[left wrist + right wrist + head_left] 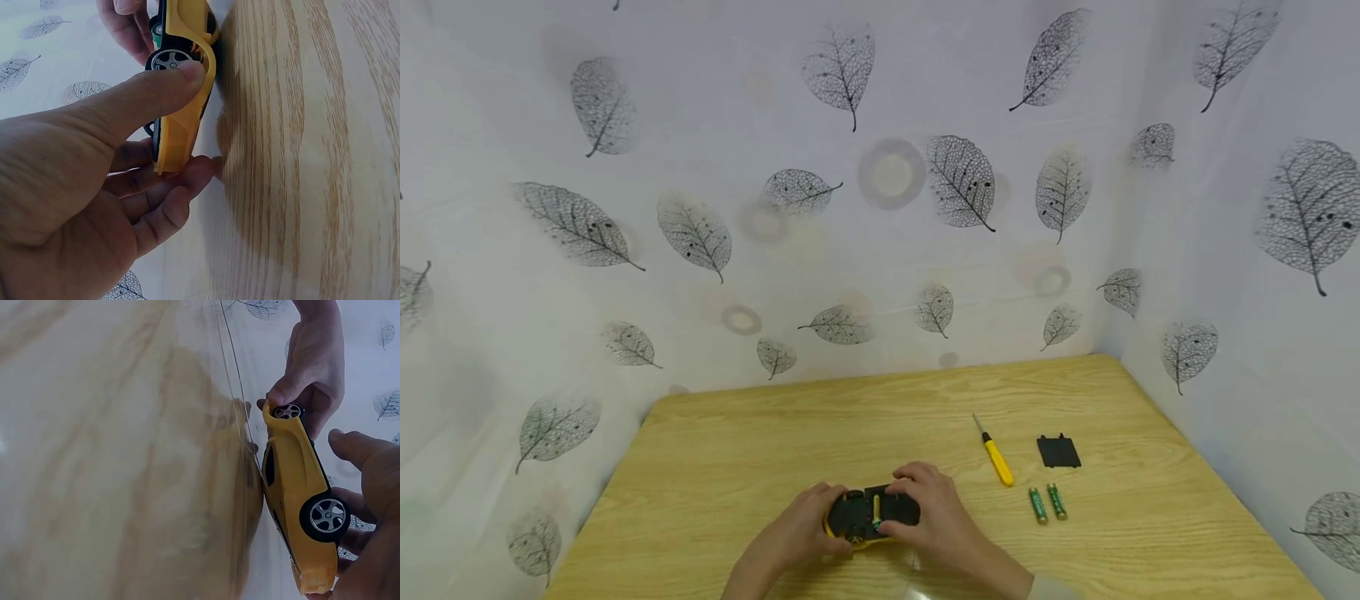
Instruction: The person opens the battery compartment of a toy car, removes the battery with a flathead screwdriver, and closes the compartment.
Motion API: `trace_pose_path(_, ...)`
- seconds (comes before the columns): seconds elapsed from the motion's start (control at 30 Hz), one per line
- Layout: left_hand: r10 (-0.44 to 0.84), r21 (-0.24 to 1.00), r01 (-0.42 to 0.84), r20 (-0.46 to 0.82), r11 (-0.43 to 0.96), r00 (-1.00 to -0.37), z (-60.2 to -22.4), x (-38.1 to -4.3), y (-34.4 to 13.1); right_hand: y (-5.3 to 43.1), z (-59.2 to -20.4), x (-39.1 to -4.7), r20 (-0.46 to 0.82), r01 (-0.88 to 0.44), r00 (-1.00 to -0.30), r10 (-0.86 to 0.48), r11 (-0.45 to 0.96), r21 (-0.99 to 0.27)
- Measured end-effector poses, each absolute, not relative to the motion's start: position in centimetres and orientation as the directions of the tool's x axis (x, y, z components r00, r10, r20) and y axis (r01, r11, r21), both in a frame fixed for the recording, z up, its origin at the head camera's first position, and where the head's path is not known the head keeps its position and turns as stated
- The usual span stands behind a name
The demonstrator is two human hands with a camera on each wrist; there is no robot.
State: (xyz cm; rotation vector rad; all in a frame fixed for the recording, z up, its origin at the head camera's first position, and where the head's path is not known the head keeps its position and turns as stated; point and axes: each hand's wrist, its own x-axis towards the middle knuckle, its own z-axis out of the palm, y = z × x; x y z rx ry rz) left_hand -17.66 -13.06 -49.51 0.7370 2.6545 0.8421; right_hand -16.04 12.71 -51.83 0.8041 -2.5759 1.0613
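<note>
Where the tabletop lies nearest, an upturned toy car is gripped closely by the left hand and spanned by the half-curled right hand, whose hold is unclear; level steadiness is best kept while the battery is worked.

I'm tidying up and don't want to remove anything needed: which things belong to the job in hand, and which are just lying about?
Likely part of the job:
upside-down toy car, a green-ended battery apparently inside
two green batteries
black cover, lying off the car
yellow-handled screwdriver

Just surroundings:
wood-grain table
leaf-print sheet
No loose item looks clearly unrelated.
</note>
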Motion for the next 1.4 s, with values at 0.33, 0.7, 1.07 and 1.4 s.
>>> trace_pose_path(0.33, 0.543, 0.597, 0.395, -0.083, 0.698, -0.835, -49.52, -17.70, -13.07, 12.32, -51.90, -16.00, 0.339, -0.538, -0.843, -0.417, 0.630, -0.560)
trace_pose_path(0.7, 0.541, 0.594, 0.388, -0.096, 0.705, -0.836, -49.38, -17.75, -13.03, 12.12, -51.57, -15.95, 0.290, -0.512, -0.858, -0.424, 0.660, -0.550)
trace_pose_path(1.07, 0.545, 0.588, 0.397, -0.091, 0.705, -0.834, -49.10, -17.61, -13.06, 11.81, -51.26, -15.72, 0.257, -0.481, -0.874, -0.411, 0.667, -0.569)
trace_pose_path(1.4, 0.549, 0.595, 0.397, -0.090, 0.698, -0.831, -49.12, -17.60, -13.05, 11.79, -51.00, -15.69, 0.232, -0.455, -0.886, -0.402, 0.652, -0.607)
